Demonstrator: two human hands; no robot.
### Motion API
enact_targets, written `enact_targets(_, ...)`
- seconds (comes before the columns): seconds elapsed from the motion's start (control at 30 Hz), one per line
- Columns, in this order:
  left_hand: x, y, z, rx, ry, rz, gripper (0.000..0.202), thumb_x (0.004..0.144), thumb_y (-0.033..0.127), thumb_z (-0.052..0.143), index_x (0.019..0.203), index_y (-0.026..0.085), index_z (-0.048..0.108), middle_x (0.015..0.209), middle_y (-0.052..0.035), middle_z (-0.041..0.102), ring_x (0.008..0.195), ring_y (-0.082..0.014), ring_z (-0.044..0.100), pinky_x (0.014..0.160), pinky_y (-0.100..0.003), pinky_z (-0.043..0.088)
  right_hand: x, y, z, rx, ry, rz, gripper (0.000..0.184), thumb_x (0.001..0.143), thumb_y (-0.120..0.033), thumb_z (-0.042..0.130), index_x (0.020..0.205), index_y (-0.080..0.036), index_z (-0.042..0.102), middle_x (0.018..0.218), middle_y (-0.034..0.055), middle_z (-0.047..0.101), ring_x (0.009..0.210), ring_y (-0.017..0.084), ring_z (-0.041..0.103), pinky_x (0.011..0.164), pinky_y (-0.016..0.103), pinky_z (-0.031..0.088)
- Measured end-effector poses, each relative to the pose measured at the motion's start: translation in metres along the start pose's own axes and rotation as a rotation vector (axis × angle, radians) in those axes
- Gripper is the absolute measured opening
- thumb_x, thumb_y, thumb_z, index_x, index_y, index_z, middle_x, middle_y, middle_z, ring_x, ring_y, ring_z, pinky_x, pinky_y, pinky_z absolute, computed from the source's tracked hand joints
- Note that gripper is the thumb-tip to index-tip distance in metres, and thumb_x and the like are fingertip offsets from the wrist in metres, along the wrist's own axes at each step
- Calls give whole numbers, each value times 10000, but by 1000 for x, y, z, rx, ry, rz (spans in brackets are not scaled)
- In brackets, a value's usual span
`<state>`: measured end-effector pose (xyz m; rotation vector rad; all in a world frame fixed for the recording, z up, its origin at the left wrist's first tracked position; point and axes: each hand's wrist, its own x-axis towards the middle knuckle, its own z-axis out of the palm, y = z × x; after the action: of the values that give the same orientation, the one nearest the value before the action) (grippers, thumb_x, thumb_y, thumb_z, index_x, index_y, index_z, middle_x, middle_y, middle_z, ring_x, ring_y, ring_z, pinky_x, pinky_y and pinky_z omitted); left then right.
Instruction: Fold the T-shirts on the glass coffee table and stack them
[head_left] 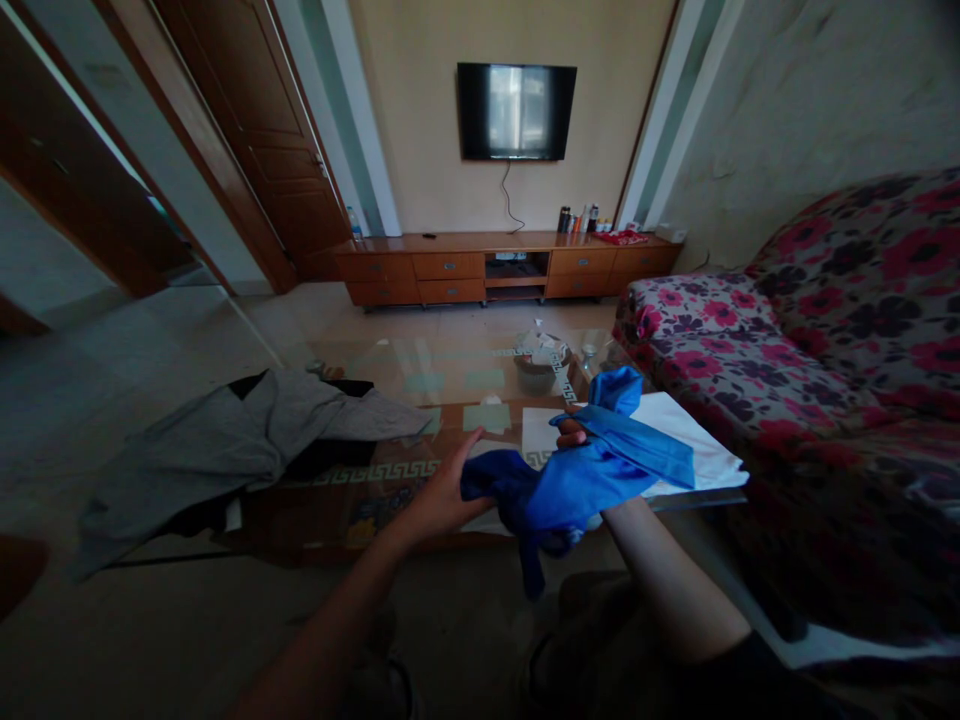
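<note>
A bunched, shiny blue garment [577, 480] hangs between my two hands above the glass table. At its darker left end is my left hand [448, 492], the cloth between its thumb and its rather straight fingers. My right hand [573, 430] has curled fingers showing at the upper part of the garment. Blue fabric drapes over this hand and its wrist, hiding most of the palm. Folded white cloth [705, 440] lies on the table's right end, partly behind the blue garment. To the left, a grey garment [217, 435] is spread over black cloth [334, 458].
The glass coffee table [409, 468] has a patterned border. Near its far side is a lined bin [544, 372]. A flowered sofa [705, 340] stands close on the right. Beyond are a low wooden cabinet [450, 268] with bottles and a wall television [517, 112].
</note>
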<state>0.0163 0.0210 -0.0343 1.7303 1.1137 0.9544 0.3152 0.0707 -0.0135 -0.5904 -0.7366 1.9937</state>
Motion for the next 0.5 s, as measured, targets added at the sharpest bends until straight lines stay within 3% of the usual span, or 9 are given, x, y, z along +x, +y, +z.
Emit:
enact_targets(0.1,-4,12,20,-135,-196,-1,995,752,413,853,1592,300,333,1647,-138,334,1524,-326,305,1251,-518,225,9,-3,4,-116,28,264,317,888,-594,529,887,-292,627,854,88,705,793,286,679,807,532,542)
enact_targets(0.17,-5,14,35,-268,-326,2,980,771,410,847,1591,289,324,1638,-148,351,1512,-316,334,1242,-514,250,14,2,10,-168,81,345,371,901,-629,491,1002,-307,646,988,107,729,888,315,685,828,559,527)
enact_targets(0.33,-5,11,66,-539,-488,-93,738,824,484,791,1442,208,497,1471,-169,552,1312,-322,573,1117,-508,434,21,29,28,-28,-7,269,452,906,-620,491,1176,-268,579,1144,67,716,1037,248,699,959,470,536)
enact_targets(0.5,-17,12,82,-370,-602,-190,578,808,552,776,1244,188,667,1217,-113,713,1126,-296,669,1000,-444,525,29,37,25,15,-78,168,301,922,-501,534,1079,-250,588,1078,57,737,1061,228,700,1035,440,508)
